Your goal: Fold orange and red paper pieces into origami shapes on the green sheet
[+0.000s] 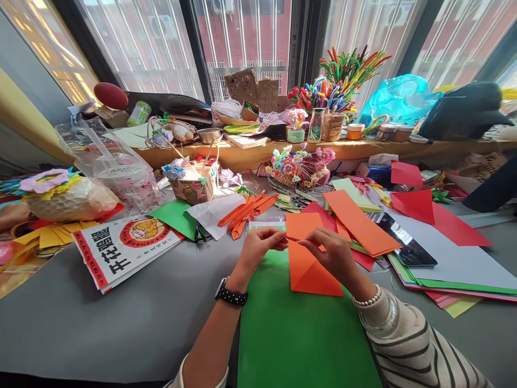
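Between my two hands is a thin, narrow folded strip of orange paper (291, 238), pinched at both ends above the table. My left hand (262, 245) closes thumb and fingers on its left end, and my right hand (325, 248) grips the right end. Beneath them an orange paper sheet (313, 277) with a crease near its lower edge lies on a large green sheet (299, 334). Several folded orange paper pieces (248, 211) are piled just beyond my left hand. To the right, a stack of orange paper rectangles (361, 223) rests partly over red paper.
A black phone (406, 240) lies on stacked coloured paper (464, 269) at the right. A printed paper bag (125, 250) is at the left, with a plastic-wrapped cup (125, 178) behind it. Craft flowers in a basket (299, 167) stand at the back, below a cluttered window ledge (250, 153).
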Motion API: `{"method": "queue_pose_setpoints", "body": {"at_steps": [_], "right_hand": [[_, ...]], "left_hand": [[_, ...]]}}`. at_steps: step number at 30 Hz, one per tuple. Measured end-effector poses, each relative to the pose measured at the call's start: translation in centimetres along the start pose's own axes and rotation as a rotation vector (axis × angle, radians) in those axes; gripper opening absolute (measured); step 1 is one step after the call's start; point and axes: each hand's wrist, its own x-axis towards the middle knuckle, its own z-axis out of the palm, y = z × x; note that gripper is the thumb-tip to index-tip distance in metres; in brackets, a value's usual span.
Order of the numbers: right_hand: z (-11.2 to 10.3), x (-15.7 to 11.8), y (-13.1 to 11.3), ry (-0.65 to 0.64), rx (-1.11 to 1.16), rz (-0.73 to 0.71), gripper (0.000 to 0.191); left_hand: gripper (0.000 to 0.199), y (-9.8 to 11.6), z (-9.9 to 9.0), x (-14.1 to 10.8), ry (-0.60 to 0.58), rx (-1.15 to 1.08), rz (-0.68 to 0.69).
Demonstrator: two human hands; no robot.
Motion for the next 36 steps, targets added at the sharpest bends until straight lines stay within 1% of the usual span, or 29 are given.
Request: {"method": "queue_pose_setpoints", "body": {"at_steps": [2, 5, 8, 11, 17, 21, 25, 30, 31, 33, 36], "right_hand": [[0.0, 0.0, -0.1, 0.025, -0.004, 0.016, 0.025], [0.1, -0.1, -0.3, 0.035, 0.022, 0.004, 0.023], [0.2, -0.1, -0.4, -0.012, 0.062, -0.045, 0.019], [0.2, -0.2, -0.3, -0.055, 0.111, -0.039, 0.017], [0.1, 0.1, -0.3, -0.159, 0.261, 0.106, 0.023], [0.2, 0.1, -0.4, -0.192, 0.348, 0.16, 0.028], [0.3, 0.0, -0.5, -0.19, 0.358, 0.166, 0.031], [0.4, -0.1, -0.9, -0.217, 0.342, 0.168, 0.032], [0.4, -0.1, -0.9, -0.219, 0.342, 0.176, 0.032], [0.3, -0.1, -0.7, -0.207, 0.345, 0.19, 0.033], [0.4, -0.1, -0.5, -0.171, 0.34, 0.196, 0.034]], "left_hand": [[0.031, 0.1, 0.2, 0.0, 0.0, -0.077, -0.017], [0.039, 0.1, 0.6, -0.1, -0.065, -0.148, -0.079], [0.031, -0.1, 0.8, -0.2, -0.089, -0.127, -0.11], [0.027, -0.2, 0.8, -0.2, -0.079, -0.084, -0.088], [0.026, -0.2, 0.4, -0.2, -0.131, -0.056, -0.05], [0.025, -0.2, 0.3, -0.2, -0.111, -0.025, -0.015], [0.029, -0.2, 0.5, -0.2, -0.087, 0.036, 0.045], [0.028, -0.4, 0.9, -0.2, -0.175, 0.143, 0.062], [0.028, -0.5, 0.8, -0.1, -0.167, 0.13, 0.061], [0.028, -0.5, 0.5, 0.0, -0.092, 0.054, 0.056], [0.028, -0.6, -0.3, 0.4, 0.12, -0.064, 0.051]]}}
